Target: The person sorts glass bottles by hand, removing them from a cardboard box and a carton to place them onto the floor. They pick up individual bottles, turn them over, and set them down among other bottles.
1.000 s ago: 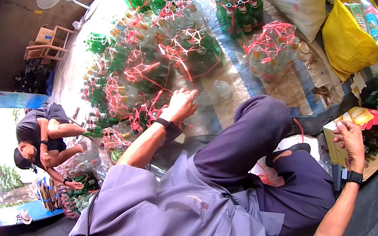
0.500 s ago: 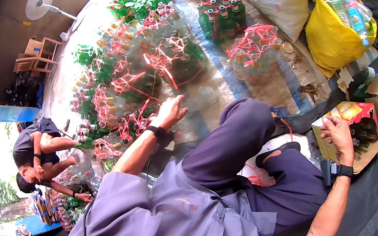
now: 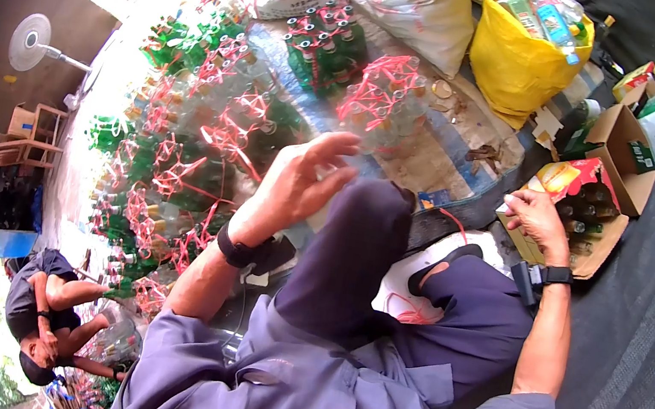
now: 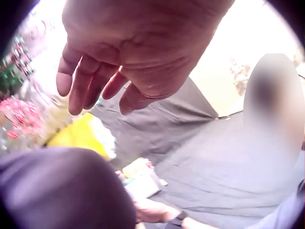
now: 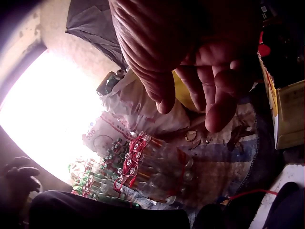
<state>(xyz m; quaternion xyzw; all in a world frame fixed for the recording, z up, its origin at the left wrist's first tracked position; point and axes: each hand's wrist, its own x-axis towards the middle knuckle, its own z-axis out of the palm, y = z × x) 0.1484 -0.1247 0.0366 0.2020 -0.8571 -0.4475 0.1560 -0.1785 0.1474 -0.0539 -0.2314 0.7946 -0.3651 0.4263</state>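
Observation:
My left hand (image 3: 304, 179) is raised beside my bent knee, in front of the bundled bottles (image 3: 180, 154). In the left wrist view its fingers (image 4: 78, 86) hang relaxed, with nothing between them. My right hand (image 3: 535, 218) hovers at the near side of an opened carton (image 3: 567, 180) holding several dark bottles (image 3: 591, 210). Its fingers bend loosely and hold nothing, as the right wrist view also shows. A bundle of clear bottles tied with red string (image 3: 388, 102) stands on the striped sheet (image 3: 466, 154) beyond my knee, next to a bundle of green bottles (image 3: 325, 46).
A yellow bag of plastic bottles (image 3: 520, 63) and white sacks (image 3: 409, 1) stand at the back. Another brown carton (image 3: 626, 155) lies at the right. Another person (image 3: 53, 315) squats at the lower left, and a fan (image 3: 30, 42) stands behind. Red string (image 3: 414, 308) lies near my foot.
My left hand has lifted towards my knee and its fingers have spread. My right hand stays by the carton. The head view has turned, so the scene sits further left.

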